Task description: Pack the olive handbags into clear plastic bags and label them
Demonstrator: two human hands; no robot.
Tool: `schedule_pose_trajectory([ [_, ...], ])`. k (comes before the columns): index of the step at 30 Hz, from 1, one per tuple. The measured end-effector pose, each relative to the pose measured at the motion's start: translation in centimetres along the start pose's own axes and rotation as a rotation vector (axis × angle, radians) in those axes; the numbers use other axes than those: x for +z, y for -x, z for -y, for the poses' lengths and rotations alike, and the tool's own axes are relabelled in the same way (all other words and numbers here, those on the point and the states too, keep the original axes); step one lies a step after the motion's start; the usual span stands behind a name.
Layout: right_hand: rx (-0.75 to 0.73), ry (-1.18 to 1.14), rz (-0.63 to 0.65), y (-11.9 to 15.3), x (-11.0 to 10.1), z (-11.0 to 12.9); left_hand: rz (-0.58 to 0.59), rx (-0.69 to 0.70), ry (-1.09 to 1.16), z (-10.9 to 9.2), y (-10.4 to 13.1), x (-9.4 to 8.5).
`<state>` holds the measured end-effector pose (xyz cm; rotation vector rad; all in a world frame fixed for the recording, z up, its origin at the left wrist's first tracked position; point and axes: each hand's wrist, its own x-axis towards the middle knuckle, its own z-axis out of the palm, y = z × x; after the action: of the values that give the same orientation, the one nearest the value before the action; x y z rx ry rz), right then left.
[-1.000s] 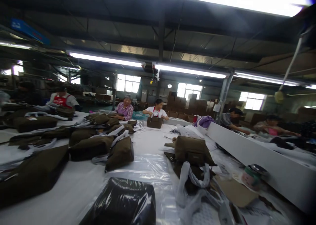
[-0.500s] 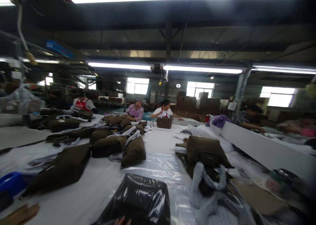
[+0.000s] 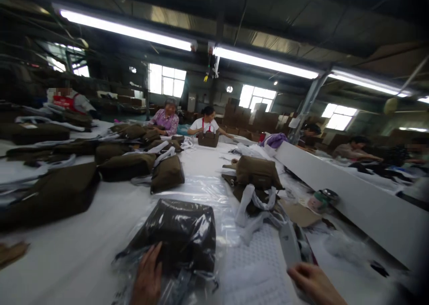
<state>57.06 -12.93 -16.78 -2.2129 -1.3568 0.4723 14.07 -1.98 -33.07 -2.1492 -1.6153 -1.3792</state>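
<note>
Since earlier frame: bare left hand (image 3: pixel 147 276) further up onto boxy dark olive-brown bag (image 3: pixel 187 229) in shiny clear plastic (image 3: pixel 181 287); bare right hand (image 3: pixel 311 280) now in view. Bag sits on white tabletop (image 3: pixel 87 251), mostly ahead and right of left fingers, which lie stretched out, unclenched. Left hand's nearer. Right fingers curl beside long grey strip-like piece (image 3: pixel 288 247), can't tell if gripping. Bag's long axis? Hard to call tbh.

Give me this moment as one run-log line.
left hand: on plastic-wrapped bag | right hand: at grey object, grip unclear | brown bags: farther up white table
</note>
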Motion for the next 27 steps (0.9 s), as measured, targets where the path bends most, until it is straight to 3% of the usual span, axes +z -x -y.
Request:
schedule_pose_trajectory([
  [1,-0.117,-0.077,0.211,-0.7,1.0,2.9,0.009,-0.022,0.046,-0.7,-0.2,-0.4],
  [2,-0.223,-0.162,0.323,-1.3,2.2,6.0,0.01,-0.038,0.085,-1.3,-0.4,-0.8],
  [5,-0.417,-0.242,0.607,-2.3,7.0,16.1,0.033,-0.094,0.155,-2.2,-0.8,-1.2],
  [8,-0.678,-0.066,0.792,-2.0,12.6,24.0,0.07,-0.138,0.184,-2.3,-0.6,-1.5],
  [10,-0.858,0.222,0.735,-1.5,16.2,27.4,0.064,-0.154,0.199,-2.2,-0.5,-1.6],
  [12,-0.966,0.52,0.592,-1.2,19.2,29.6,0.051,-0.18,0.214,-2.2,-0.5,-1.7],
  [15,-0.95,0.715,0.456,-2.1,21.1,31.4,0.073,-0.179,0.194,-2.1,-0.6,-1.5],
  [18,-0.839,0.736,0.347,-4.6,19.0,31.0,0.14,-0.076,0.127,-2.0,-0.6,-1.3],
  [21,-0.77,0.722,0.185,-6.4,14.4,26.5,0.168,-0.03,0.104,-2.0,-0.6,-1.2],
  [23,-0.919,0.662,0.053,-5.5,11.9,21.1,0.178,-0.03,0.11,-1.9,-1.0,-1.1],
  [24,-1.064,0.621,-0.004,-4.4,11.1,18.1,0.191,-0.026,0.119,-1.7,-1.3,-1.0],
  [27,-1.457,0.551,-0.046,0.5,11.4,9.6,0.26,0.016,0.17,-0.9,-3.0,-0.1],
])
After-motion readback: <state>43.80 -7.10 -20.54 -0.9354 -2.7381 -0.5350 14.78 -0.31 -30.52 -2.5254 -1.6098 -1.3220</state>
